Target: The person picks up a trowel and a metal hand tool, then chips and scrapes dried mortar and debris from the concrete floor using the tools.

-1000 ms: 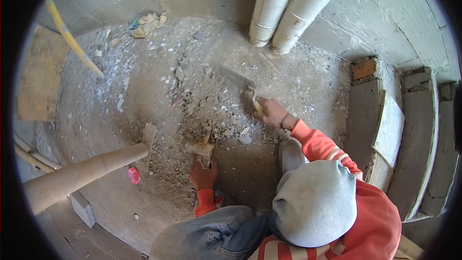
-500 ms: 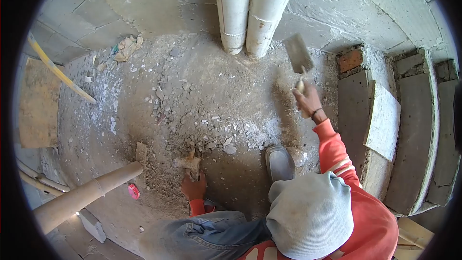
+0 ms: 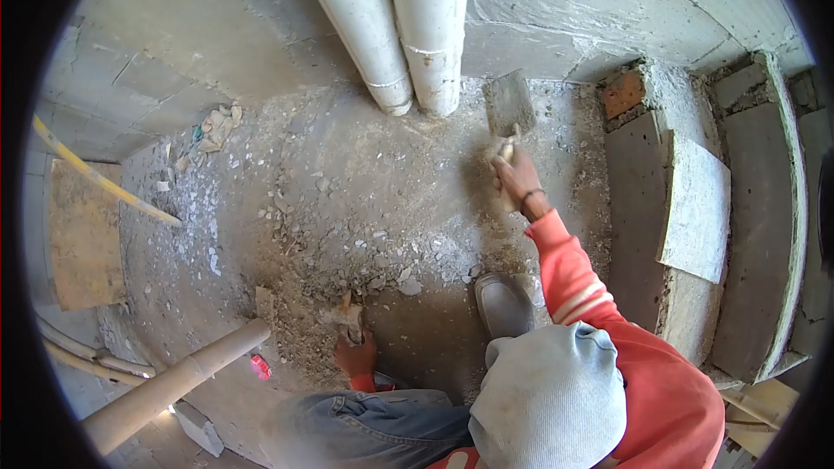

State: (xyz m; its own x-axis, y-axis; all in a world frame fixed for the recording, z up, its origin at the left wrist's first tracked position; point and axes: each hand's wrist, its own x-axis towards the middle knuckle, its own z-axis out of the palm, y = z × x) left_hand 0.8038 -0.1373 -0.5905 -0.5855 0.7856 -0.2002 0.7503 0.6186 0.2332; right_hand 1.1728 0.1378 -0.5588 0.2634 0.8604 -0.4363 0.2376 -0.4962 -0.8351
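Note:
My right hand [image 3: 519, 175] is closed round the handle of a trowel, its arm stretched forward. The flat grey blade of the trowel [image 3: 511, 104] is over the dusty floor close to the back wall, right of two pipes. Low in the view, my left hand [image 3: 355, 353] grips a pale, dirt-covered object [image 3: 347, 316] that I cannot make out, down at floor level. Grey rubble [image 3: 382, 252] and small white chips lie on the floor between and beyond the hands.
White pipes [image 3: 426, 43] stand against the back wall. Concrete steps [image 3: 638, 208] rise on the right, with a loose slab [image 3: 698, 204]. A thick pole [image 3: 178, 386], a red wrapper [image 3: 261, 366], a yellow hose [image 3: 104, 182] and a board [image 3: 87, 234] are on the left.
The trowel has swept from the rubble out to the right, then a little back left near the wall. My left hand keeps its hold low down. The camera view has shifted.

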